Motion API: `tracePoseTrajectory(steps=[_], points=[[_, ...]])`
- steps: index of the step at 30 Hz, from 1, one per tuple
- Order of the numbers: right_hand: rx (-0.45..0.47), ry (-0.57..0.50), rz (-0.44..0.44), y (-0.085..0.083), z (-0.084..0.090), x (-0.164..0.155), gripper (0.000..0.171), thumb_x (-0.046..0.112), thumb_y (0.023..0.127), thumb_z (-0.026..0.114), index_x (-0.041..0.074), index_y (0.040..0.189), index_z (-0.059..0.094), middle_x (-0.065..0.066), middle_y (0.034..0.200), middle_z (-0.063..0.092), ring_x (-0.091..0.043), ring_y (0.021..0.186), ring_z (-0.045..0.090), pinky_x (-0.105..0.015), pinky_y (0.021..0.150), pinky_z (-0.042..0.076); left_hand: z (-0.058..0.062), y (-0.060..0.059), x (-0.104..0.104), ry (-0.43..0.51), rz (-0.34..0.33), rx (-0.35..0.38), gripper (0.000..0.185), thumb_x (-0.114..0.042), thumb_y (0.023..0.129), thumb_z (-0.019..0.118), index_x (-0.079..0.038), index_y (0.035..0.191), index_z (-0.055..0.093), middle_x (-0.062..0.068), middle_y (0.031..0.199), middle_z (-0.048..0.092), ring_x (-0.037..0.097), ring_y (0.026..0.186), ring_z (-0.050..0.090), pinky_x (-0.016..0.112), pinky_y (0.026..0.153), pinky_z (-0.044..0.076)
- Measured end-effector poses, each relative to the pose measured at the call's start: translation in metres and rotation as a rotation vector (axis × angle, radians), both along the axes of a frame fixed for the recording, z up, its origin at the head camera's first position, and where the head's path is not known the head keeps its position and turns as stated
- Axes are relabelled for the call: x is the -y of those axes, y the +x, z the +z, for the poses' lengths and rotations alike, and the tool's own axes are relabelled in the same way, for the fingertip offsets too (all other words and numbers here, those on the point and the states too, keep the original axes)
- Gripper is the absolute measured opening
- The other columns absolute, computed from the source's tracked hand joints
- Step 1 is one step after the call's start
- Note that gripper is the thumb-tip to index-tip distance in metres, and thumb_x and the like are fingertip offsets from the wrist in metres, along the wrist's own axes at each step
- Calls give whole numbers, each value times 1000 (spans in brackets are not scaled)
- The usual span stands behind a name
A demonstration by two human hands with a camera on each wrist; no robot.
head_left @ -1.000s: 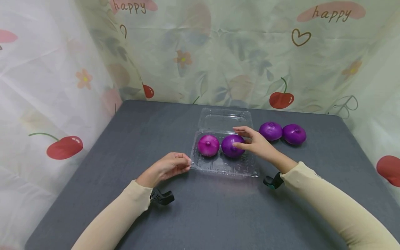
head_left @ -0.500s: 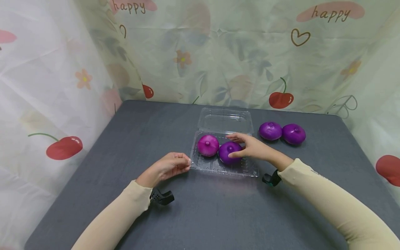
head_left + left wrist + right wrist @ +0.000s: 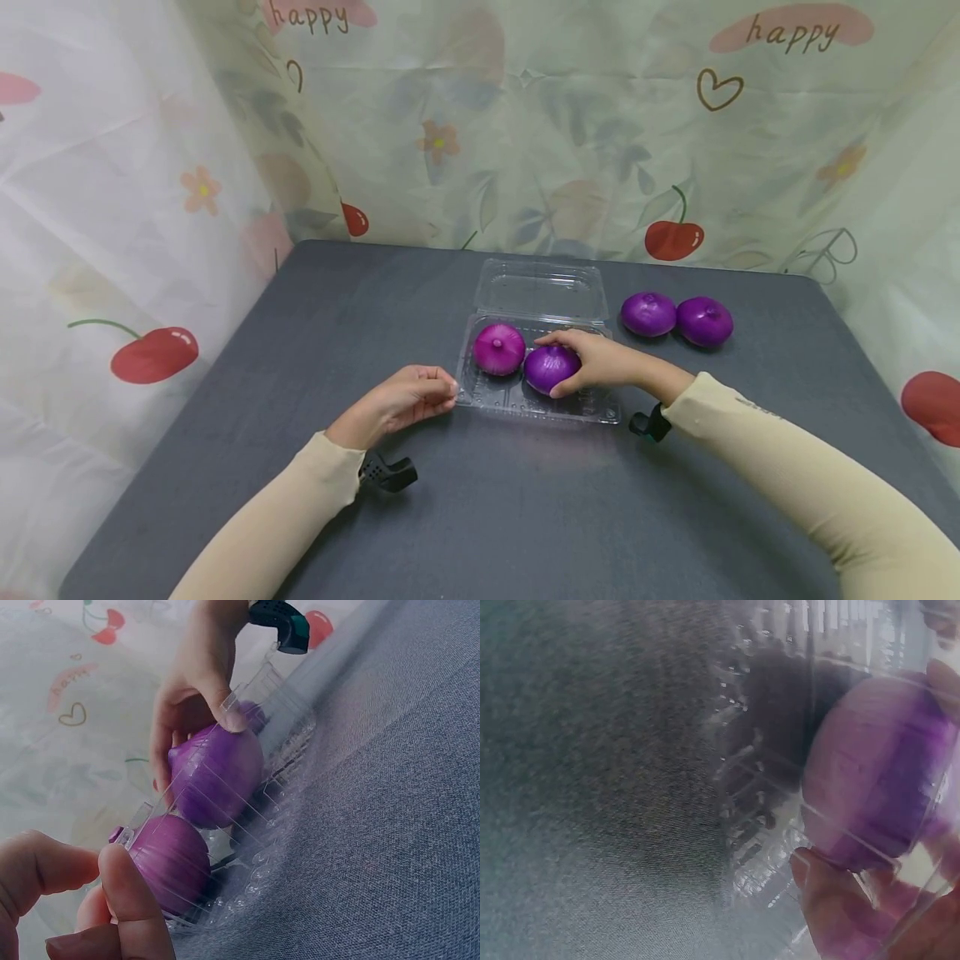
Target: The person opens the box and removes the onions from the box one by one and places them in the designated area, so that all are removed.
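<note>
- Right hand point(image 3: 600, 362) is curled round a purple onion point(image 3: 550, 367); thumb on the near side, fingers over the far side and top. So it grips the onion, not spread.
- That onion sits inside the clear plastic clamshell box point(image 3: 592, 408), in the R half of the tray part, touching or just beside a 2nd, pinker onion point(image 3: 498, 348) in the L half.
- L-wrist view shows the same: right-hand fingers point(image 3: 196, 690) wrapped round the gripped onion point(image 3: 217, 776) behind the transparent tray wall, pinker onion point(image 3: 171, 862) nearer the lens.
- R-wrist view is blurry; gripped onion point(image 3: 874, 780) seen thru the plastic w/ the thumb point(image 3: 840, 907) below it.
- Left hand point(image 3: 401, 400) is at the tray's near-left corner, fingers curled, thumb and fingertips pinching the rim of the box. In the L-wrist view the thumb point(image 3: 131, 907) lies right against that corner.
- Box lid point(image 3: 540, 287) lies open, flat on the table behind the tray, hinged at the far edge.
- Two more purple onions, one point(image 3: 648, 313) and another point(image 3: 704, 321), lie on the table to the R of the lid, touching each other, apart from the box.
- All on a dark grey table point(image 3: 375, 283); backdrop is a pale curtain point(image 3: 525, 125) w/ cherries, flowers and "happy" print.
- Both arms in cream sleeves, w/ a small black cam mount under each wrist.
</note>
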State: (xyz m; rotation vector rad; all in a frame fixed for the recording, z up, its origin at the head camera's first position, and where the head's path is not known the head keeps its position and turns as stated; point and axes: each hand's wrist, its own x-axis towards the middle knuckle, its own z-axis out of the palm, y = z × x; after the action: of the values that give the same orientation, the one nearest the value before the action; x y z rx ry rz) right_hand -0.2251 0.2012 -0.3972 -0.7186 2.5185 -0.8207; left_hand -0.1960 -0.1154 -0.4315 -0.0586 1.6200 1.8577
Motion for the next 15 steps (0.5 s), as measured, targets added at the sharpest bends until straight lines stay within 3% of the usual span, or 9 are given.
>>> tracePoseTrajectory(steps=[8, 15], points=[[-31, 9, 3, 2, 1, 1, 76, 34, 75, 82, 13, 140, 47, -16, 137, 50, -34, 123, 51, -51, 99, 46, -1, -1, 1, -6, -3, 2, 15, 0, 93, 57, -7, 80, 62, 3, 77, 65, 9, 68, 62, 20, 67, 55], [22, -73, -53, 5, 10, -1, 78, 34, 77, 81, 15, 143, 44, -17, 142, 46, -36, 124, 50, -50, 98, 48, -1, -1, 1, -6, -5, -1, 15, 0, 92, 58, -7, 80, 62, 3, 77, 65, 9, 68, 62, 20, 67, 55]])
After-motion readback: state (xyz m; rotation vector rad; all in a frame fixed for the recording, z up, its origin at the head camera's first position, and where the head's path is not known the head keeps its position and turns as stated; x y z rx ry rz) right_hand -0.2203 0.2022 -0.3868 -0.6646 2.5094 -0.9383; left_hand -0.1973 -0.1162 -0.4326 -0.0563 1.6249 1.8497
